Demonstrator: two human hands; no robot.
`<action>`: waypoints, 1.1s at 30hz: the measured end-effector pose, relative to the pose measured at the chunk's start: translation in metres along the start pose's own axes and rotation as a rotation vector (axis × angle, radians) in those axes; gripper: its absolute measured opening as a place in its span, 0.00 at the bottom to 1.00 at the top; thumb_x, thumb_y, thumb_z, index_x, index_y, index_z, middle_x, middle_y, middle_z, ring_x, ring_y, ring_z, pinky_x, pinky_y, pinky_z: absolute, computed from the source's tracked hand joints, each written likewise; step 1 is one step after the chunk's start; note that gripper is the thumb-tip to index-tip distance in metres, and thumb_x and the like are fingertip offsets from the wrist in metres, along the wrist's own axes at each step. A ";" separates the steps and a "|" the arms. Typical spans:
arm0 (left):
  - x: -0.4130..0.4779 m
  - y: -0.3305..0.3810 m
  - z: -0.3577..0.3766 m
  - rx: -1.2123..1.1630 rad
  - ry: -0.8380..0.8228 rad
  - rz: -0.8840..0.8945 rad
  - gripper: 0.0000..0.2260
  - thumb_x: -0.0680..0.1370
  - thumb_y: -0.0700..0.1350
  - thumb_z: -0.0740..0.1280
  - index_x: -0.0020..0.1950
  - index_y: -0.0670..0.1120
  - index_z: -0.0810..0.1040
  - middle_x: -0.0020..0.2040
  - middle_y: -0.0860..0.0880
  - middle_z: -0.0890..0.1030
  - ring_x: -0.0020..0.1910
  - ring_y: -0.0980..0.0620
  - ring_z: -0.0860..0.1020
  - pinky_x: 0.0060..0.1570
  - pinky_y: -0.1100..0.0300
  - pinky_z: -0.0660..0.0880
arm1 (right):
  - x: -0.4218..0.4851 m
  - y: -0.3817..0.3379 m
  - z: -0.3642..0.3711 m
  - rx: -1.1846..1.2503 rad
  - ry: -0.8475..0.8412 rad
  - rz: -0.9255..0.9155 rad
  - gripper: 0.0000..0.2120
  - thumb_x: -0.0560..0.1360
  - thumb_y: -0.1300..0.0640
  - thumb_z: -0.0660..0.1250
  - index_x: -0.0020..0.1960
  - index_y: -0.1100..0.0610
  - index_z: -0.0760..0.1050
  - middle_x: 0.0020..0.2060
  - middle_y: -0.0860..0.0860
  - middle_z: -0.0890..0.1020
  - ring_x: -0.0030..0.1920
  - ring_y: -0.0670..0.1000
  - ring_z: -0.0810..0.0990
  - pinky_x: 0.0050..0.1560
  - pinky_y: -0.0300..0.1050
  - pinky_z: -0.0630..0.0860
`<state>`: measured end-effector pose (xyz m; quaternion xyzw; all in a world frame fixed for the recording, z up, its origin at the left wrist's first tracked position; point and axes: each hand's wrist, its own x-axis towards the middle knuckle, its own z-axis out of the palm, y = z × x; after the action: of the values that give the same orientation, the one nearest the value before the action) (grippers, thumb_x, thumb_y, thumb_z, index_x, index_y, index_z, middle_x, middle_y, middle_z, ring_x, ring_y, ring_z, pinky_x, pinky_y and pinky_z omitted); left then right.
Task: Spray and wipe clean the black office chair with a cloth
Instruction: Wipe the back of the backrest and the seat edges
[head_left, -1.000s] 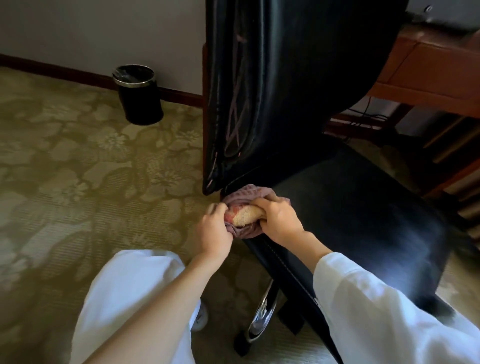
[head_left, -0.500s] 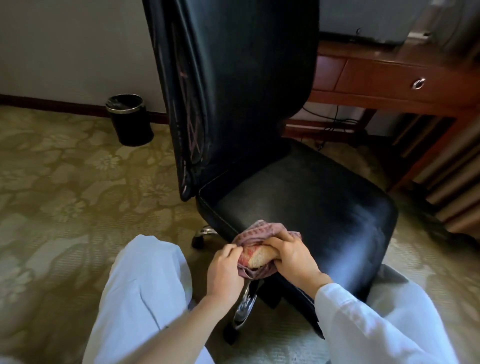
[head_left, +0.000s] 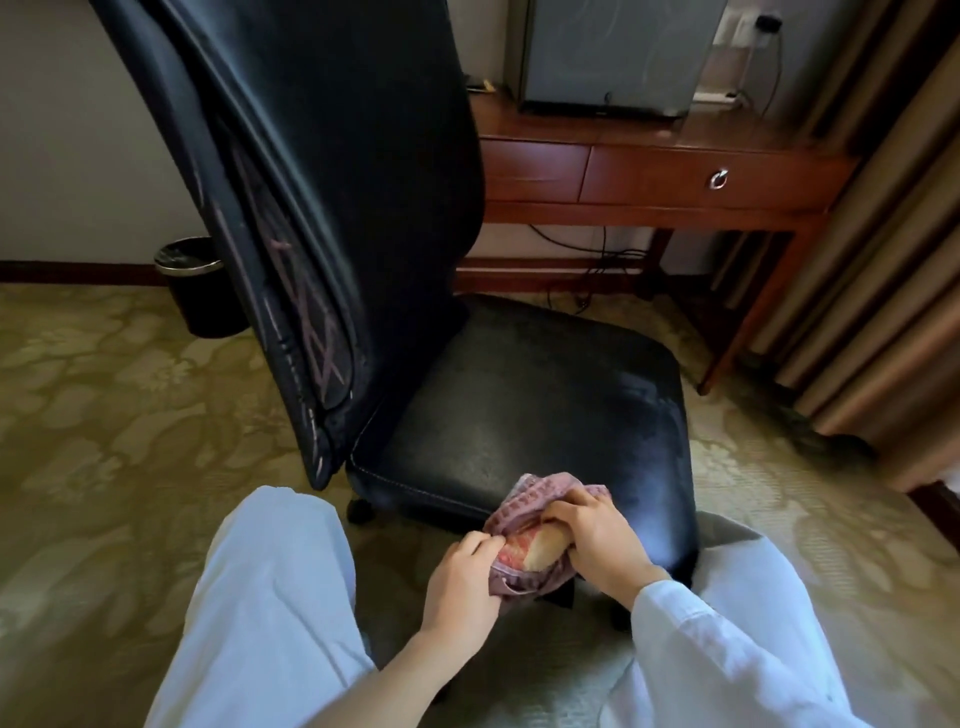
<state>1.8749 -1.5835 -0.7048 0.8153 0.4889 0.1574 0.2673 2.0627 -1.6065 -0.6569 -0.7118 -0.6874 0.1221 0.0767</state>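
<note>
Black leather-look office chair (head_left: 524, 415), seat facing up, backrest tilted at left, on patterned carpet (head_left: 104, 415). Mauve checked cloth (head_left: 524, 499) bunched at near seat edge, touching the seat. Both hands on it: left hand (head_left: 460, 584) pinching the lower left of the bundle, fingers (head_left: 480, 545) curled shut on fabric; right hand (head_left: 597, 540) clamped over the top right, fingers closed round the cloth. Pale orange-cream patch showing inside the wad, possibly a sponge or the cloth's other side, cannot tell. No spray bottle in view. White trouser knees either side, low crouch or kneel likely. Wooden surface (head_left: 649, 171) behind with drawer and ring pull, black bin (head_left: 192, 280) by wall, curtains at right.

Step in hand, judged: regathering or refolding cloth between wipes, front seat edge under work. Seat top has faint sheen, maybe damp. Next move calls for a firm one-handed pad, flat pressure, strokes along the seat edge and stitched seam, then backrest. Scuffed pinkish lines on backrest side probably need harder rubbing.
</note>
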 end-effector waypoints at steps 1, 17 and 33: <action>-0.001 0.003 0.000 0.002 0.004 0.002 0.27 0.77 0.47 0.70 0.74 0.53 0.66 0.70 0.56 0.69 0.67 0.57 0.68 0.66 0.64 0.68 | -0.002 0.002 -0.002 -0.006 -0.007 -0.002 0.19 0.75 0.54 0.66 0.65 0.42 0.73 0.66 0.45 0.70 0.66 0.53 0.67 0.67 0.41 0.66; 0.013 -0.014 -0.184 0.178 0.535 0.195 0.31 0.55 0.28 0.72 0.57 0.43 0.80 0.56 0.47 0.80 0.53 0.44 0.78 0.47 0.51 0.80 | 0.058 -0.112 -0.086 0.101 0.405 -0.330 0.24 0.65 0.64 0.74 0.60 0.52 0.78 0.48 0.54 0.77 0.47 0.58 0.76 0.44 0.49 0.77; 0.051 0.020 -0.424 0.446 1.079 0.365 0.19 0.67 0.32 0.67 0.56 0.43 0.78 0.56 0.45 0.76 0.55 0.42 0.71 0.42 0.53 0.71 | 0.151 -0.258 -0.266 -0.084 0.931 -0.704 0.21 0.73 0.53 0.56 0.63 0.53 0.77 0.49 0.61 0.74 0.48 0.62 0.71 0.43 0.51 0.72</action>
<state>1.6939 -1.4262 -0.3504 0.7276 0.4289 0.4851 -0.2266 1.8928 -1.4290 -0.3408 -0.4216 -0.7808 -0.2636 0.3783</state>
